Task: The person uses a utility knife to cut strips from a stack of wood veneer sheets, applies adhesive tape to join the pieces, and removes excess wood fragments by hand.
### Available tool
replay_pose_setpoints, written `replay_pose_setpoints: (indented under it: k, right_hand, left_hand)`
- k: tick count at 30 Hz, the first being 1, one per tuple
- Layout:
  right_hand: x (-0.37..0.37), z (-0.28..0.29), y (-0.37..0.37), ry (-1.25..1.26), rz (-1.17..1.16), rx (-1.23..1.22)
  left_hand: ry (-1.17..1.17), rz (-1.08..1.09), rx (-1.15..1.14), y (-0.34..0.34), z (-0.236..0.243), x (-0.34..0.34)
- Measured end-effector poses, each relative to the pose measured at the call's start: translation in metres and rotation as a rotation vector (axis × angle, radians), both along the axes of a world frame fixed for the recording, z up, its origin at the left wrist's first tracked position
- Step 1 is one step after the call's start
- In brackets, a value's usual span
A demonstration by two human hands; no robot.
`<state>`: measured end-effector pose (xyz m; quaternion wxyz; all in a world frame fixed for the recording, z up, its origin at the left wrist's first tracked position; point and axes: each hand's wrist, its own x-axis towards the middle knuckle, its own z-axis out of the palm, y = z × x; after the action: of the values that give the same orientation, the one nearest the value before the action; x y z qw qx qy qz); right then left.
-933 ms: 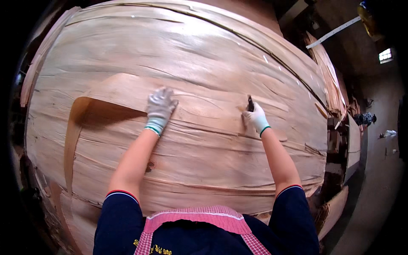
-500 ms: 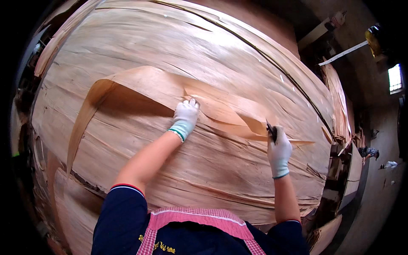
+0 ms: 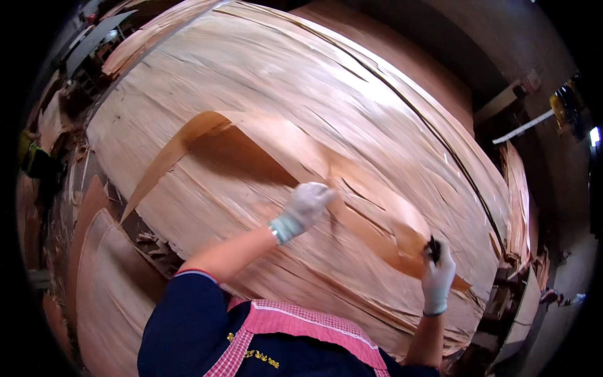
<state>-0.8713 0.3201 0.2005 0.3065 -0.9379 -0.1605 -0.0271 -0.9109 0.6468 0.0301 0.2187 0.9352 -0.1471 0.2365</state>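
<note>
A long, thin strip of wood veneer (image 3: 270, 135) arches up off a broad stack of pale veneer sheets (image 3: 207, 69) and runs down toward the right. My left hand (image 3: 308, 206), in a white knit glove with a pale green cuff, is closed on the strip's near edge about midway along; it is slightly blurred. At the strip's right part, my right hand (image 3: 438, 279), gloved the same way, grips a small black tool (image 3: 433, 249). The tool's working end is hidden or too small to make out. Between my hands the strip is buckled and wavy.
A dark gap (image 3: 402, 94) runs along the stack's far side. At lower left stands another curved veneer sheet (image 3: 113, 283) beside broken scraps. More veneer pieces (image 3: 516, 201) hang at the right edge. A grey floor (image 3: 568, 251) lies beyond.
The view has turned, so the stack looks more slanted. My left hand has moved right and nearer along the strip, and my right hand has shifted right and nearer with the black tool.
</note>
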Motion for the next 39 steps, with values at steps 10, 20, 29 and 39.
replay_pose_setpoints:
  k: [10, 20, 29, 39]
  right_hand:
    - [-0.039, -0.006, -0.051, 0.106, 0.056, 0.108]
    - [-0.025, -0.088, -0.198, 0.049, -0.180, -0.371]
    - [-0.056, -0.147, -0.009, 0.155, 0.106, 0.078]
    - [-0.109, -0.165, 0.183, 0.139, 0.373, -0.577]
  left_hand:
    - [0.139, 0.986, -1.543, 0.268, -0.044, -0.034]
    - [0.353, 0.587, -1.640, 0.099, -0.003, -0.117]
    - [-0.083, 1.222, -1.099, 0.070, -0.069, -0.164]
    - [0.122, 0.816, -0.032, 0.106, -0.105, -0.155]
